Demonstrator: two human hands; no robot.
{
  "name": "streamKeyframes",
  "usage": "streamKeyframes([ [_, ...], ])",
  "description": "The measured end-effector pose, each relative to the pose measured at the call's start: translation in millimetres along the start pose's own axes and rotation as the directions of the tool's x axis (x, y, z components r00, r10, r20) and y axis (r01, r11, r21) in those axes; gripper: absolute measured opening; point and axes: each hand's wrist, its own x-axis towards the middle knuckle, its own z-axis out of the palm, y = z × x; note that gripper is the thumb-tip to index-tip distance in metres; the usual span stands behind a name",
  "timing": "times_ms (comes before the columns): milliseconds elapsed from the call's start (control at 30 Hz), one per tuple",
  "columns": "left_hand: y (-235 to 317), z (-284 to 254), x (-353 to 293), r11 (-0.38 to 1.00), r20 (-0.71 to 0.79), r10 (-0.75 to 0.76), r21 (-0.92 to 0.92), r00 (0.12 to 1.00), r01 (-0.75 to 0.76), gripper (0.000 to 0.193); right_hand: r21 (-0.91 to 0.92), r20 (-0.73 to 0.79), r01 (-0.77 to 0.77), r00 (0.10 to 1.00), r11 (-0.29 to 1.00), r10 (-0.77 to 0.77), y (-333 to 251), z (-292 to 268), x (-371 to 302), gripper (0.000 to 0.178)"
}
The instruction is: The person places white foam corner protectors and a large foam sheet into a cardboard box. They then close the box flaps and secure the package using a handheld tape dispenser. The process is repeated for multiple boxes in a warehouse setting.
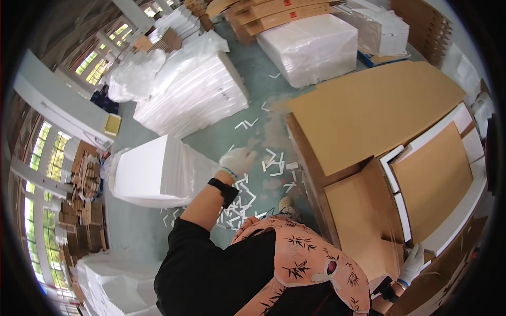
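My left hand (240, 160), in a white glove, reaches out over the floor beside a wrapped stack of white foam sheets (153, 174). Motion smears its fingers, and I cannot make out anything in them. Low at the right, my right hand (413, 264), gloved too, rests with fingers stretched along the near edge of an open cardboard box (358, 210). White foam strips (461, 213) line that box around a brown cardboard sheet (435, 181). A wide cardboard flap (379, 110) spreads from the box's far side.
Many white foam offcuts (237, 208) litter the green floor (211, 131) by my feet. A larger wrapped foam stack (195, 95) stands farther left, and another wrapped block (311, 47) lies beyond the box. Flattened cartons (84, 210) are piled along the left wall.
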Motion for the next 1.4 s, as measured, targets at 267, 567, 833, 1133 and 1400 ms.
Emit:
streamKeyframes([
  [267,-309,20,-134,0.491,-0.192,-0.870,-0.241,0.455,0.837,0.058,-0.129,-0.207,0.117,0.968,0.985,-0.142,-81,-15,-23,0.038],
  [567,-449,72,-143,0.406,-0.052,-0.909,-0.328,0.413,0.853,0.091,-0.125,0.021,0.594,0.802,0.795,-0.596,-310,41,-102,0.042],
  [833,-455,66,-170,0.283,0.012,-0.935,-0.575,0.354,0.768,0.089,0.017,0.135,0.761,0.641,0.648,-0.756,-438,54,-148,0.042],
  [1133,-533,43,-152,-0.477,0.230,-0.844,-0.736,0.485,-0.480,0.034,0.034,0.247,0.804,0.569,0.594,-0.784,-483,64,-172,0.044],
  [1400,-391,67,-97,0.168,-0.277,-0.349,-0.958,0.895,-0.232,0.035,0.183,0.419,0.785,0.482,0.592,-0.769,-511,64,-182,0.045],
])
